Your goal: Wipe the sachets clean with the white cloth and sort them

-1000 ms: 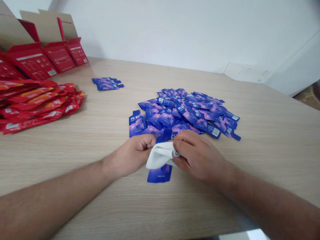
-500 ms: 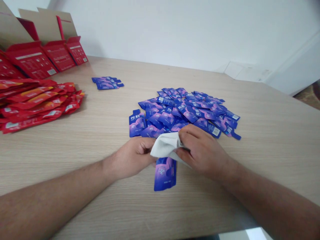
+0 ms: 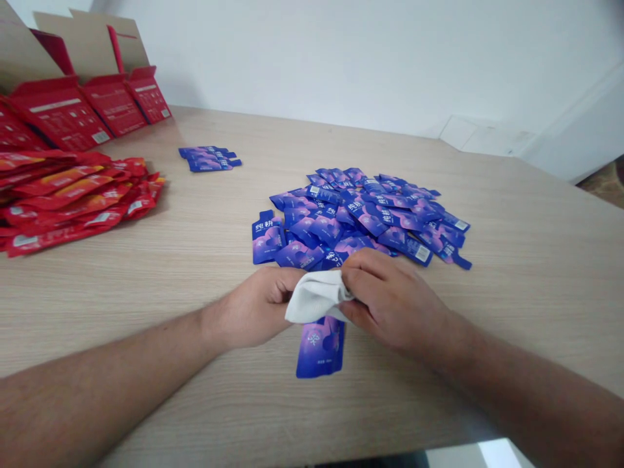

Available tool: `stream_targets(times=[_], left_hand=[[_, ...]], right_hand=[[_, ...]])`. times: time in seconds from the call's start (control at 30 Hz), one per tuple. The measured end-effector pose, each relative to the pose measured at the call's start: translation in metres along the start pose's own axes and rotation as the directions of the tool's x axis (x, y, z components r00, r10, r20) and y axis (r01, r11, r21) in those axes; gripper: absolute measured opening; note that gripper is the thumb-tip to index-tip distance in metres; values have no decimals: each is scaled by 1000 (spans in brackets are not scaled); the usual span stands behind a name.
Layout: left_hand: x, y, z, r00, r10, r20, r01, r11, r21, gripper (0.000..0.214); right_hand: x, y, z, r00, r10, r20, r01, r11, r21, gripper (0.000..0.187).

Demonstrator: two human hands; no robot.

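Note:
My right hand [image 3: 385,292] is closed on a folded white cloth [image 3: 314,296]. The cloth lies over the upper part of a blue and purple sachet [image 3: 320,354], whose lower end sticks out below it. Closed at the sachet's upper left edge is my left hand [image 3: 258,305], its fingertips hidden behind the cloth. Just beyond both hands spreads a loose pile of like sachets [image 3: 361,211], some overlapping, some face down with barcodes showing.
Several blue sachets [image 3: 207,159] lie overlapped farther back on the left. Red packets [image 3: 78,195] are stacked at the left edge, in front of open red boxes [image 3: 58,114]. A white wall [image 3: 316,58] stands behind the wooden table [image 3: 195,240].
The cloth has shifted slightly down and left over the sachet with my right hand. The sachet's lower end sits a little lower. My left hand has barely moved.

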State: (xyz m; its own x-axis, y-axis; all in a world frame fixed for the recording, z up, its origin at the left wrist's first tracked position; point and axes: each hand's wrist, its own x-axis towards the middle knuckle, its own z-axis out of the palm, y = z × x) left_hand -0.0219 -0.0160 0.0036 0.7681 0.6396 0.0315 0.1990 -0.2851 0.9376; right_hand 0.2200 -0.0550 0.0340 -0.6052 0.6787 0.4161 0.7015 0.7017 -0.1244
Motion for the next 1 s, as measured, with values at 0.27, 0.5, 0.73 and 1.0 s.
stream_targets(times=[0.27,0.5,0.73,1.0], left_hand=[[-2,0,0,1000,-9,-5,9,997,74,18],[-1,0,1,996,-41,-77,49,993,105,26],[-2,0,1,995,-34,-89,44,992,122,27],[-1,2,1,998,14,-67,-12,1000,26,25]], right_hand=[[0,5,0,1000,31,3,-31,999,6,7],[2,11,1,993,117,-19,-116,993,31,11],[1,12,1,989,147,-9,-146,989,14,17],[2,25,6,988,145,-48,-147,989,-36,16]])
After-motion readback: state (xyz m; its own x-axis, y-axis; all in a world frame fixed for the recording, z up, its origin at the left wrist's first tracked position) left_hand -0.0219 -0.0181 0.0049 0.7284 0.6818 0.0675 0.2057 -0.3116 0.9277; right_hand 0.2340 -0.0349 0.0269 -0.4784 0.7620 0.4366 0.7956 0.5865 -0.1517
